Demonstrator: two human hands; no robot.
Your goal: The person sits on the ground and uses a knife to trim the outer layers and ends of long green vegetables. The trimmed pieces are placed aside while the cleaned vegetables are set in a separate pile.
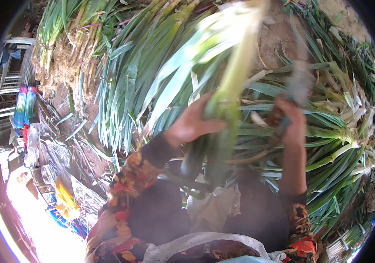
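My left hand [192, 123] is closed round the leaves of a leek-like green onion plant [232, 79], whose pale stem points up the picture and is blurred by motion. On the right, my right hand [289, 115] grips the handle of an air blow gun or similar tool [297, 85], also blurred; its exact kind is unclear. A thin tan hose [253, 158] runs from near that hand towards the left. Long leaves of cut or pulled onion plants [148, 65] lie beyond my left hand, and more of them [329, 131] spread out to the right.
Rooted bundles [65, 56] lie on soil at the upper left. Plastic sheeting [75, 187], a yellow bag [65, 197] and wrapped blue-and-red packs [24, 105] are at the left, near metal racks [6, 77]. More plants heap along the right rim.
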